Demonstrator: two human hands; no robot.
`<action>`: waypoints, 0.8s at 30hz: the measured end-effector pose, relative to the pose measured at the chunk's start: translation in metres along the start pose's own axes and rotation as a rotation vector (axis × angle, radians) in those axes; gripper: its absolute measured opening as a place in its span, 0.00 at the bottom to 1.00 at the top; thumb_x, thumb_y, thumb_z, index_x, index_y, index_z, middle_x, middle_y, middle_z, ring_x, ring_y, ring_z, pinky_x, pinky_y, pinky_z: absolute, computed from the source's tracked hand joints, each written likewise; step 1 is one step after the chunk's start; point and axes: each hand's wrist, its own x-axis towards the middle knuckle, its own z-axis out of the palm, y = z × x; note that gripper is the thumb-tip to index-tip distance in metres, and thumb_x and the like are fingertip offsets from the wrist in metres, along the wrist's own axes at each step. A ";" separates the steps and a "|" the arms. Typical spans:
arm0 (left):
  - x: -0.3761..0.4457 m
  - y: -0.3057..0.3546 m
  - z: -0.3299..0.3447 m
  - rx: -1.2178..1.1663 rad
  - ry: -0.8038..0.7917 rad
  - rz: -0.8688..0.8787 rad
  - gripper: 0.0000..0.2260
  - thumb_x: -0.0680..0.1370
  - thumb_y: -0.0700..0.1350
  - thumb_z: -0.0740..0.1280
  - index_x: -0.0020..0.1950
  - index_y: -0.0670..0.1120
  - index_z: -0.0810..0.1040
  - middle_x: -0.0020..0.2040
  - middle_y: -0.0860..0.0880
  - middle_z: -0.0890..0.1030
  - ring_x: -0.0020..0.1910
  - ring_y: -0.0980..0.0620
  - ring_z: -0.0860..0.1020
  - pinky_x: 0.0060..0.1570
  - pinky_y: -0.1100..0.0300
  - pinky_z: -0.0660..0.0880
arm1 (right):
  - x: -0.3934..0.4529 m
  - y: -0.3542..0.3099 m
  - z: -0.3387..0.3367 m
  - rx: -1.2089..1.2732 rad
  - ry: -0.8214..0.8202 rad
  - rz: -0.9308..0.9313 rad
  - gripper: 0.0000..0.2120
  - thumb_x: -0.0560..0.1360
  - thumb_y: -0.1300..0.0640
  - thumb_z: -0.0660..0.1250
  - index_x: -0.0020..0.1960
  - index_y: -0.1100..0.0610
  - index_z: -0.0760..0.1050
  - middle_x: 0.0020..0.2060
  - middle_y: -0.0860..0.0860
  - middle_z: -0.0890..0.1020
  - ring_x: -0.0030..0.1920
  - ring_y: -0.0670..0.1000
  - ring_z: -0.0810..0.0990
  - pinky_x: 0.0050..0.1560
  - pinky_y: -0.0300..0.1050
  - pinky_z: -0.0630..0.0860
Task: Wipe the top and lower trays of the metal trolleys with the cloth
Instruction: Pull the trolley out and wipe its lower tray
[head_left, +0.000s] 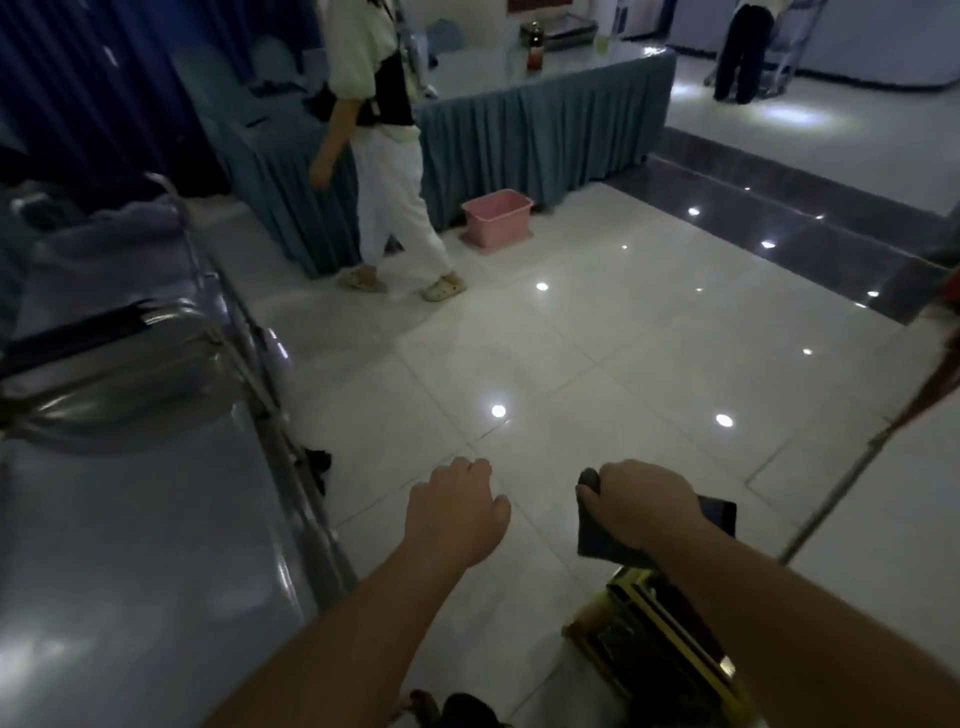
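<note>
A metal trolley (130, 545) fills the lower left, its shiny top tray facing up. A second metal trolley (119, 260) stands behind it with a bluish cloth bundle on its far end. My right hand (639, 506) is shut on a dark grey cloth (597, 540), held over the floor to the right of the trolleys. My left hand (457, 512) hangs in the air between the trolley and the cloth, fingers loosely curled and holding nothing. Neither hand touches a trolley.
A person in white trousers (389, 208) stands ahead beside a blue-skirted table (545, 135). A pink basket (496, 215) sits on the tiled floor by it. A gold-framed chair (654, 634) is under my right arm. A thin pole (852, 478) slants at right.
</note>
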 end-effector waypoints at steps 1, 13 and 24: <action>0.004 -0.005 -0.005 -0.011 0.006 -0.044 0.23 0.84 0.59 0.57 0.76 0.50 0.71 0.70 0.48 0.75 0.66 0.45 0.75 0.62 0.49 0.72 | 0.017 -0.006 -0.005 -0.015 -0.001 -0.036 0.21 0.84 0.38 0.50 0.52 0.52 0.74 0.39 0.48 0.73 0.40 0.52 0.74 0.40 0.47 0.70; 0.095 -0.116 -0.048 -0.117 0.040 -0.397 0.21 0.85 0.58 0.57 0.74 0.49 0.71 0.70 0.48 0.75 0.65 0.46 0.75 0.62 0.48 0.74 | 0.182 -0.150 -0.070 -0.110 0.055 -0.459 0.23 0.84 0.36 0.49 0.49 0.52 0.73 0.37 0.48 0.74 0.42 0.53 0.79 0.44 0.49 0.79; 0.205 -0.236 -0.113 -0.185 0.143 -0.582 0.21 0.84 0.58 0.58 0.73 0.50 0.72 0.69 0.48 0.76 0.64 0.47 0.76 0.61 0.48 0.76 | 0.345 -0.264 -0.145 -0.158 0.078 -0.602 0.20 0.84 0.37 0.49 0.44 0.49 0.66 0.35 0.48 0.74 0.36 0.50 0.75 0.41 0.49 0.77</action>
